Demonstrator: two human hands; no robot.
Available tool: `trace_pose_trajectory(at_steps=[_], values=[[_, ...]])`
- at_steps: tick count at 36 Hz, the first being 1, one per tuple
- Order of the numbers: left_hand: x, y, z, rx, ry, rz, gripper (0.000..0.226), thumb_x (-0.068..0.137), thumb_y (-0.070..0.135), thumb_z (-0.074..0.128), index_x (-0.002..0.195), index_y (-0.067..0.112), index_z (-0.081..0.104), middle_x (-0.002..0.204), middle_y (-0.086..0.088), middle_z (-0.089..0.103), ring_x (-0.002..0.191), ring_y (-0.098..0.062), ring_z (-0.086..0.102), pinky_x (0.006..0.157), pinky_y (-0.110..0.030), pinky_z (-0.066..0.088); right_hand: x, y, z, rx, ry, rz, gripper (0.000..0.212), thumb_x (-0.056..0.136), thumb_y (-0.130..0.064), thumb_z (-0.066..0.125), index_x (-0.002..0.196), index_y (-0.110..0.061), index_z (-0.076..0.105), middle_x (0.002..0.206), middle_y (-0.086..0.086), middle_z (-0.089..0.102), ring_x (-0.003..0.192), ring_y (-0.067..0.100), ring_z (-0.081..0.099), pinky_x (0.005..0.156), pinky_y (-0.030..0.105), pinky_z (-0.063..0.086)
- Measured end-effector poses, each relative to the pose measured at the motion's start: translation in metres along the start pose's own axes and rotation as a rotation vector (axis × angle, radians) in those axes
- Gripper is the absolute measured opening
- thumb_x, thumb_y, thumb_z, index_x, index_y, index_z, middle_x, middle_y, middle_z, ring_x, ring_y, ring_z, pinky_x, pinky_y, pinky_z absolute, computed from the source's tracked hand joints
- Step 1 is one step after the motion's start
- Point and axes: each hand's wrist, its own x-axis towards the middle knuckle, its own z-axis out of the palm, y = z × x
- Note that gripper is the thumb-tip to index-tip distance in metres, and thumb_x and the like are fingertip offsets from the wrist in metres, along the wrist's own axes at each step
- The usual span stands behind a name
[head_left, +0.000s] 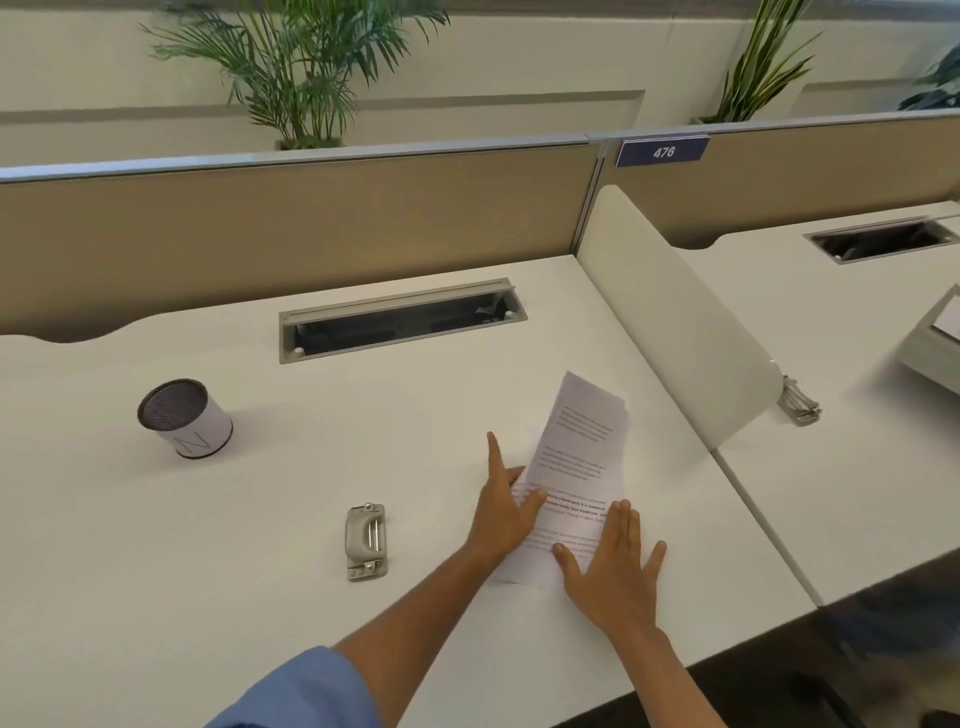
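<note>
A printed sheaf of white paper lies on the white desk, angled up to the right, its far end lifted a little. My left hand lies flat on the paper's left edge with straight fingers. My right hand presses flat on the paper's near right corner, fingers spread. A grey hole punch sits on the desk to the left of my hands, apart from the paper.
A mesh pen cup stands at the left. An open cable tray is set into the desk at the back. A white side divider bounds the right; a beige partition runs behind.
</note>
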Motion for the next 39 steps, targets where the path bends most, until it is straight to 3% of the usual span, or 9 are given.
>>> trace_pose_trajectory(at_steps=[5, 7, 10, 16, 22, 26, 30, 33, 39], values=[[-0.004, 0.002, 0.0, -0.238, 0.2, -0.175, 0.117, 0.099, 0.016, 0.076, 0.169, 0.031, -0.016, 0.138, -0.002, 0.056, 0.125, -0.022, 0.064, 0.109, -0.046, 0.058, -0.003, -0.001, 0.002, 0.006, 0.003, 0.0, 0.115, 0.096, -0.081, 0.034, 0.166, -0.009, -0.02, 0.18, 0.009, -0.012, 0.166, 0.025, -0.012, 0.132, 0.061, -0.009], [-0.003, 0.001, -0.002, -0.216, 0.185, -0.212, 0.094, 0.098, 0.012, 0.076, 0.169, 0.02, 0.014, 0.135, -0.004, 0.063, 0.119, -0.023, 0.068, 0.104, -0.045, 0.061, -0.004, -0.002, 0.002, -0.001, -0.008, 0.001, 0.115, 0.096, -0.082, 0.034, 0.166, -0.01, -0.021, 0.18, 0.008, -0.013, 0.166, 0.025, -0.012, 0.132, 0.061, -0.009], [-0.006, 0.001, -0.008, -0.093, 0.136, -0.242, 0.043, 0.102, 0.01, 0.069, 0.142, 0.01, 0.057, 0.136, -0.011, 0.072, 0.116, -0.027, 0.072, 0.101, -0.046, 0.063, -0.007, -0.003, 0.0, -0.014, -0.036, 0.01, 0.116, 0.095, -0.082, 0.034, 0.166, -0.01, -0.022, 0.18, 0.008, -0.014, 0.166, 0.025, -0.012, 0.131, 0.061, -0.009], [-0.018, -0.002, -0.022, 0.005, 0.107, -0.196, 0.04, 0.104, 0.004, 0.057, 0.142, 0.015, 0.055, 0.139, -0.004, 0.067, 0.12, -0.024, 0.067, 0.1, -0.038, 0.061, -0.015, -0.012, -0.013, 0.269, -0.028, 0.063, 0.108, 0.097, -0.063, 0.063, 0.169, -0.011, 0.002, 0.178, 0.007, 0.013, 0.166, 0.028, 0.012, 0.131, 0.059, -0.002], [-0.052, -0.004, -0.059, -0.097, 0.072, -0.125, 0.043, 0.105, 0.005, 0.059, 0.131, 0.038, 0.052, 0.125, 0.017, 0.067, 0.114, -0.006, 0.068, 0.08, -0.014, 0.058, -0.02, -0.014, -0.041, 0.77, -0.024, 0.234, 0.102, 0.09, -0.046, 0.083, 0.167, -0.021, 0.022, 0.16, 0.006, 0.053, 0.144, 0.031, 0.052, 0.117, 0.049, 0.044], [-0.087, -0.008, -0.094, -0.173, 0.046, -0.117, 0.041, 0.106, 0.016, 0.063, 0.133, 0.045, 0.052, 0.13, 0.017, 0.072, 0.113, -0.009, 0.075, 0.087, -0.026, 0.066, -0.021, -0.025, -0.059, 1.12, -0.245, 0.3, 0.098, 0.08, -0.047, 0.092, 0.159, -0.019, 0.041, 0.134, 0.008, 0.072, 0.115, 0.029, 0.07, 0.099, 0.045, 0.057], [-0.124, -0.01, -0.129, -0.214, 0.007, -0.143, 0.043, 0.106, 0.023, 0.065, 0.134, 0.053, 0.051, 0.13, 0.024, 0.072, 0.117, -0.008, 0.075, 0.095, -0.033, 0.066, -0.033, -0.057, -0.063, 1.204, -0.474, 0.1, 0.083, 0.066, -0.06, 0.096, 0.134, -0.022, 0.07, 0.125, 0.001, 0.081, 0.11, 0.024, 0.08, 0.081, 0.037, 0.065], [-0.144, -0.012, -0.155, -0.207, -0.015, -0.124, 0.044, 0.104, 0.023, 0.066, 0.137, 0.049, 0.053, 0.137, 0.017, 0.071, 0.124, -0.012, 0.073, 0.106, -0.041, 0.062, -0.044, -0.089, -0.062, 1.243, -0.559, -0.004, 0.069, 0.076, -0.05, 0.095, 0.134, -0.022, 0.071, 0.13, 0.004, 0.079, 0.117, 0.026, 0.077, 0.084, 0.036, 0.066], [-0.175, -0.016, -0.206, -0.218, 0.113, -0.089, 0.039, 0.101, 0.03, 0.073, 0.136, 0.039, 0.06, 0.133, 0.017, 0.075, 0.119, -0.006, 0.074, 0.099, -0.033, 0.063, -0.063, -0.153, -0.062, 1.21, -0.573, -0.126, 0.056, 0.084, -0.036, 0.092, 0.134, -0.022, 0.071, 0.128, 0.003, 0.08, 0.115, 0.024, 0.078, 0.094, 0.043, 0.062]])
